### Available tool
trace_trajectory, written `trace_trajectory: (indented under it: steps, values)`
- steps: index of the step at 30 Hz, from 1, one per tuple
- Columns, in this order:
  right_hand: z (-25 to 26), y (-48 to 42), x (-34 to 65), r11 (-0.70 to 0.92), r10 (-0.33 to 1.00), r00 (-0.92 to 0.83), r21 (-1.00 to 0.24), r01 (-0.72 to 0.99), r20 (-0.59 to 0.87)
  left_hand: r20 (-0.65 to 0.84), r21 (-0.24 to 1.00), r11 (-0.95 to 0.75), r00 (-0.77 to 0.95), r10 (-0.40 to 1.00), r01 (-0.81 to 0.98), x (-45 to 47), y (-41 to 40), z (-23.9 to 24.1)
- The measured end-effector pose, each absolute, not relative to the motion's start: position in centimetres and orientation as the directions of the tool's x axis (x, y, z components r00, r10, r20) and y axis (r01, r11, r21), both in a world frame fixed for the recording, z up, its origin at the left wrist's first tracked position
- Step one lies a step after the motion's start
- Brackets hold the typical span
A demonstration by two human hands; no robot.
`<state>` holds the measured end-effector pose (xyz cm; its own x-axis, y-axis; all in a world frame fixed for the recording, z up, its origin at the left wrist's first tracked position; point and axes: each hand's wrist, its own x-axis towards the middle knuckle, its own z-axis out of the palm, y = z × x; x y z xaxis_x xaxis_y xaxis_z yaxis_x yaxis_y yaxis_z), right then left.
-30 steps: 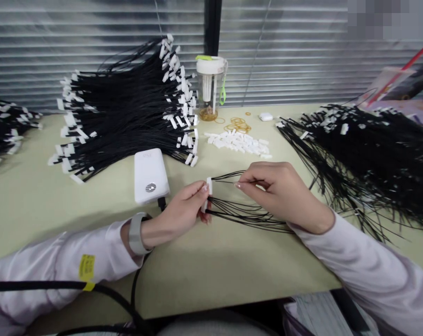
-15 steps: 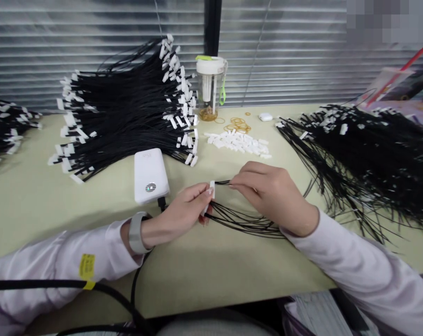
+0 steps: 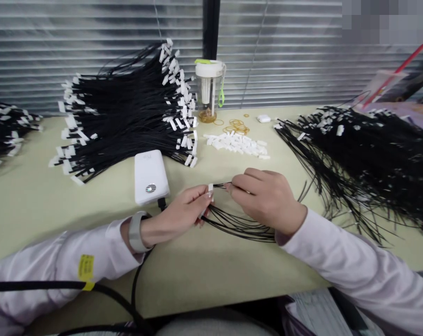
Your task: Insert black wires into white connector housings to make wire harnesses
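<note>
My left hand (image 3: 183,210) is closed on a small white connector (image 3: 210,187), held between thumb and fingers just above the table. Several thin black wires (image 3: 237,228) run from the connector and bow to the right, passing under my right wrist. At the connector's upper end, my right hand (image 3: 265,196) pinches a few of the black wires with thumb and forefinger. Part of the connector is hidden behind my left thumb. Beyond the hands lies a heap of loose white connectors (image 3: 237,143).
A white power bank (image 3: 150,179) with a cable lies left of my hands. Bundled black wires with white ends (image 3: 127,107) are stacked behind it. More loose black wires (image 3: 369,158) spread at the right. A clear bottle (image 3: 208,91) and rubber bands (image 3: 236,127) stand and lie farther back.
My right hand has shifted slightly down and left, its fingers more curled at the wires. My left hand still grips the connector, nearly unmoved. The view has tilted slightly.
</note>
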<state>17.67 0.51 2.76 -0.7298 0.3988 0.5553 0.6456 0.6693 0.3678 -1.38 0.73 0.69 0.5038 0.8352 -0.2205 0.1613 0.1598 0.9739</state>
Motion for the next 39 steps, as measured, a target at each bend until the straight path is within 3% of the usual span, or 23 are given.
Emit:
trace_trajectory:
  steps: [19, 30, 39]
  values:
    - [2.59, 0.39, 17.51, 0.718, 0.299, -0.778, 0.408, 0.565, 0.552, -0.271, 0.962, 0.248, 0.520, 0.810, 0.115, -1.58, 0.80, 0.58]
    - [2.10, 0.32, 17.72, 0.703, 0.333, -0.750, 0.380, 0.601, 0.571, -0.245, 0.963, 0.269, 0.538, 0.806, 0.036, -1.55, 1.09, 0.98]
    - [2.47, 0.12, 17.34, 0.692, 0.339, -0.730, 0.369, 0.621, 0.593, -0.245, 0.967, 0.243, 0.529, 0.813, 0.074, -1.57, 1.03, 0.73]
